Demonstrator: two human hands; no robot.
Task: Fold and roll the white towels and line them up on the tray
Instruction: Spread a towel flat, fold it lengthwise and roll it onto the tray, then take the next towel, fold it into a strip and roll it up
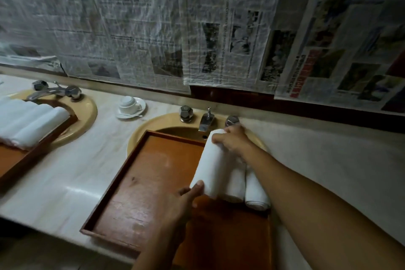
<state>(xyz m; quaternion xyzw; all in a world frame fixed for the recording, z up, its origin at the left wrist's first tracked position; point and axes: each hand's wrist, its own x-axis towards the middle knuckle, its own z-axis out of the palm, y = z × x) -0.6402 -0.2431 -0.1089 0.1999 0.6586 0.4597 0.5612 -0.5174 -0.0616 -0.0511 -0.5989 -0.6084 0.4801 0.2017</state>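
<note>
A wooden tray point(144, 184) lies over the right-hand sink. Two rolled white towels point(255, 195) lie side by side along its right side. A third rolled white towel point(213, 160) is held just left of them, slightly raised at the near end. My left hand point(186, 199) grips its near end with the thumb on top. My right hand point(233, 140) grips its far end, close to the tap.
A second tray point(19, 160) with several white towels point(28, 120) sits over the left sink. A cup on a saucer point(130, 105) stands on the marble counter between the sinks. Tap and knobs point(206, 119) stand behind the tray. Newspaper covers the wall.
</note>
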